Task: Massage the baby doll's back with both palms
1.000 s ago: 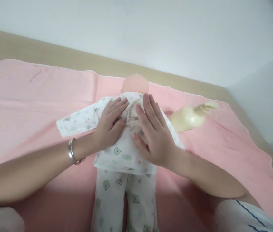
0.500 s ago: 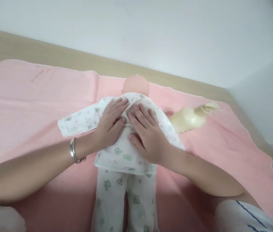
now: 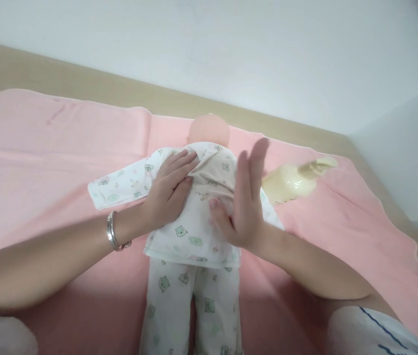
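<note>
A baby doll (image 3: 209, 129) lies on a pink blanket, its bald head pointing away from me. It wears a white long-sleeved top (image 3: 190, 231) and matching trousers (image 3: 168, 301), printed with small green animals. My left hand (image 3: 171, 185) rests flat on the left part of the top, fingers extended, a silver bangle at its wrist. Over the right part of the top, my right hand (image 3: 244, 207) is tilted up with straight fingers raised and thumb apart, holding nothing. The cloth between the hands is wrinkled. Whether the right hand's heel touches the top, I cannot tell.
A pale yellow pump bottle (image 3: 290, 182) lies on its side to the right of the doll, close to its right-hand sleeve. The pink blanket (image 3: 57, 148) covers a wooden surface (image 3: 94, 74), which meets a white wall (image 3: 209, 49) at the back.
My right hand has lifted its fingers off the doll's top and turned upright, uncovering the wrinkled cloth. My left hand has stayed in place on the top.
</note>
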The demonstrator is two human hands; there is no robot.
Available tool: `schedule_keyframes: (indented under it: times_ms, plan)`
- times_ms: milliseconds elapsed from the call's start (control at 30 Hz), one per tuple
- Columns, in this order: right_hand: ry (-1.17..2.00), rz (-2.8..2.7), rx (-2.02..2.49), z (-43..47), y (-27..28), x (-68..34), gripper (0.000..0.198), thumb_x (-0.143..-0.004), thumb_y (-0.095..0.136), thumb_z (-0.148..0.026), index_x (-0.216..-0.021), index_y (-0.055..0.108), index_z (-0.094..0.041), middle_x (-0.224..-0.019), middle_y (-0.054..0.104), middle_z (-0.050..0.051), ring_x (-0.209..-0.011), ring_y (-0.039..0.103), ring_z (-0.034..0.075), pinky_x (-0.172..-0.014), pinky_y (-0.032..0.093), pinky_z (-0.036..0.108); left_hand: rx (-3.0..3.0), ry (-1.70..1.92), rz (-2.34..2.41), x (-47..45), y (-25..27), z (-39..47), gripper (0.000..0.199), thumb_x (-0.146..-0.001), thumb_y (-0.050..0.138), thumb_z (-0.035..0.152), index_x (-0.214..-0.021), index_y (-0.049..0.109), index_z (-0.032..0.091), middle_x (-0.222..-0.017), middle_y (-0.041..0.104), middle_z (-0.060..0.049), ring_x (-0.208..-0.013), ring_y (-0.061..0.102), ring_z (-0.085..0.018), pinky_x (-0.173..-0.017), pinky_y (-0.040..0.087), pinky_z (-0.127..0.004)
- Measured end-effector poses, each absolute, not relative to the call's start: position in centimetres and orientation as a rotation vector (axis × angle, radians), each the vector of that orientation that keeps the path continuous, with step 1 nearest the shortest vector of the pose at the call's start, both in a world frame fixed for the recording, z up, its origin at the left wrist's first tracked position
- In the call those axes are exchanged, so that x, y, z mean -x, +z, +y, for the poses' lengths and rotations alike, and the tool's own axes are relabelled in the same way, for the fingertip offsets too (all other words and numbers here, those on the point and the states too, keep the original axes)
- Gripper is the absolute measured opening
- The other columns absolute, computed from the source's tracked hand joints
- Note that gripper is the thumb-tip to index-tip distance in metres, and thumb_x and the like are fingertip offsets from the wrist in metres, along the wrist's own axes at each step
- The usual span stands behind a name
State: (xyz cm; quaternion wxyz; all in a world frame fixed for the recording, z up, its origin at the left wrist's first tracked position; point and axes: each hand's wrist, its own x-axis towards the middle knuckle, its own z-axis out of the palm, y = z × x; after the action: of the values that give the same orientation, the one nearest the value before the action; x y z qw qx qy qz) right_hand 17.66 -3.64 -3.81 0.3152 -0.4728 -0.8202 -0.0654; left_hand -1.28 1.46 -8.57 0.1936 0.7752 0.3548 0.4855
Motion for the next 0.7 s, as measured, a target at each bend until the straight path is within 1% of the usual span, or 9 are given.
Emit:
schedule_keyframes:
  times_ms: [33,100,133,167,300,467,700]
  plan:
    - [-0.119,-2.217,1.244,-3.5,-3.99,-17.62,0.075,-0.098,0.037,-0.032,-0.162,0.003,-0.012,-0.171,0.013,0.019,-0.159,-0.005,0.034,-0.127,0.015,0.066,-2.18,1.374,0.985,1.3,-8.7,1.53,0.04,-0.104,0.043,0.025,-0.14,0.061,0.026,-0.149,0.058,-0.006,-0.146,0.046,-0.024,-0.126,0.035,-0.052]
    - [-0.012,-2.332,1.234,-3.23,-4.35,-17.52,0.062,-0.101,0.035,-0.033,-0.157,0.027,-0.008,-0.169,0.021,0.021,-0.16,0.001,0.032,-0.128,0.018,0.061,-2.192,1.393,0.971,1.34,-8.91,1.65,0.041,-0.103,0.043,0.024,-0.14,0.06,0.026,-0.149,0.058,-0.005,-0.146,0.046,-0.024,-0.126,0.035,-0.052]
    - [0.033,-2.366,1.241,-3.12,-4.5,-17.46,0.058,-0.102,0.034,-0.034,-0.154,0.035,-0.007,-0.168,0.023,0.021,-0.16,0.005,0.03,-0.128,0.019,0.058,-2.196,1.397,0.968,1.34,-8.97,1.69,0.041,-0.103,0.044,0.024,-0.141,0.06,0.027,-0.149,0.057,-0.005,-0.146,0.046,-0.024,-0.127,0.034,-0.052]
    - [0.059,-2.372,1.25,-3.04,-4.64,-17.4,0.057,-0.102,0.034,-0.034,-0.152,0.039,-0.007,-0.168,0.025,0.021,-0.16,0.007,0.03,-0.128,0.02,0.058,-2.199,1.399,0.97,1.33,-9.0,1.7,0.041,-0.103,0.044,0.023,-0.141,0.06,0.027,-0.149,0.057,-0.005,-0.145,0.046,-0.024,-0.127,0.034,-0.052]
    - [0.063,-2.319,1.269,-2.98,-4.9,-17.24,0.056,-0.101,0.034,-0.034,-0.15,0.045,-0.009,-0.166,0.032,0.017,-0.16,0.012,0.026,-0.129,0.019,0.056,-2.206,1.391,0.993,1.23,-8.9,1.63,0.041,-0.103,0.043,0.023,-0.14,0.06,0.026,-0.148,0.058,-0.005,-0.145,0.047,-0.024,-0.126,0.035,-0.052]
    - [0.041,-2.304,1.243,-2.98,-4.95,-17.35,0.055,-0.101,0.035,-0.034,-0.147,0.049,-0.008,-0.164,0.038,0.016,-0.158,0.02,0.026,-0.129,0.021,0.053,-2.217,1.379,0.999,1.17,-8.73,1.58,0.041,-0.102,0.043,0.023,-0.139,0.061,0.024,-0.148,0.058,-0.006,-0.145,0.047,-0.024,-0.127,0.034,-0.051]
    - [0.022,-2.299,1.222,-3.0,-4.96,-17.45,0.054,-0.1,0.036,-0.034,-0.145,0.052,-0.008,-0.161,0.042,0.016,-0.157,0.024,0.026,-0.129,0.022,0.052,-2.218,1.382,1.003,1.14,-8.74,1.62,0.041,-0.101,0.044,0.023,-0.138,0.061,0.025,-0.148,0.059,-0.005,-0.144,0.047,-0.024,-0.125,0.036,-0.052]
